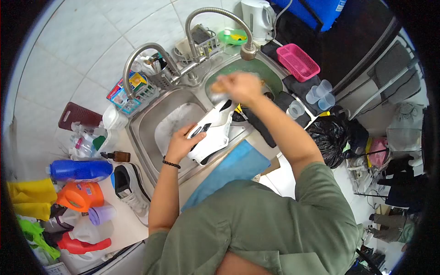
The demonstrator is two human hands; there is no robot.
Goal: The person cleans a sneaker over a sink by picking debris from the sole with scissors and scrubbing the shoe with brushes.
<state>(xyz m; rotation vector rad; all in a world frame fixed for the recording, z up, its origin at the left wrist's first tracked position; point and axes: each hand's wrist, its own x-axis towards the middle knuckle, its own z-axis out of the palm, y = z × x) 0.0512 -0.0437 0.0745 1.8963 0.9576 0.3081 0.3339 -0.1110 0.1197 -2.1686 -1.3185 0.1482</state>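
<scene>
A white shoe (211, 133) with black details is tilted over the divider and front edge of the double sink. My left hand (182, 145) grips its near side, fingers wrapped round it. Above the right basin, my right hand (243, 87) is closed round a small tan object (219, 87), possibly a brush or sponge, blurred by motion at the shoe's far end. Greenish water fills the right basin (272, 75). Suds lie in the left basin (176, 121). Another white and black shoe (131, 190) rests on the counter at left.
Two curved faucets (220, 10) rise behind the sink. A blue cloth (233, 172) lies along the front edge. Blue (80, 170) and orange (80, 197) bottles stand at left. A pink basket (298, 62), plastic cups (321, 94) and a white kettle (257, 20) are at right and back.
</scene>
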